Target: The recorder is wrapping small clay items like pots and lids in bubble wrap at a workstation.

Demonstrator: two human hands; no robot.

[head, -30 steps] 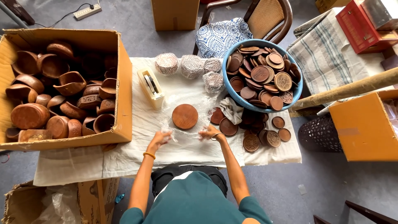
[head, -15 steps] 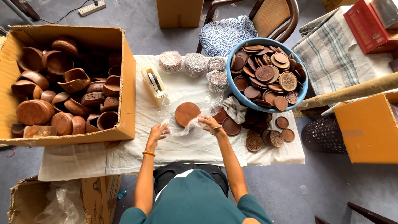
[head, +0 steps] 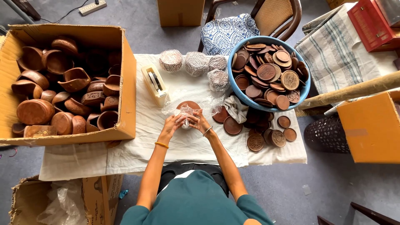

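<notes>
- Left hand point(head: 173, 123) and right hand point(head: 199, 122) meet over the white cloth point(head: 137, 150) – fingers of both curled in, gripping clear plastic wrap point(head: 186, 111) pulled over a round brown wooden disc point(head: 188, 105).
- The disc sits just beyond the fingertips, near the middle of the cloth, partly hidden by wrap and hands.
- Cream tape dispenser point(head: 154, 84) stands just left of the disc, apart from it.
- Four wrapped round bundles point(head: 196, 63) lie at the far edge of the cloth.
- Blue basin point(head: 236, 92) on the right, heaped with carved wooden discs; more loose discs point(head: 266, 135) lie on the cloth in front of it, beside a crumpled rag point(head: 236, 109).
- Large cardboard box point(head: 127, 96) on the left – full of brown wooden bowls point(head: 75, 79).
- Orange bangle on the left wrist, a silver one on the right.
- Chair with a blue patterned cushion point(head: 229, 31) behind the table.
</notes>
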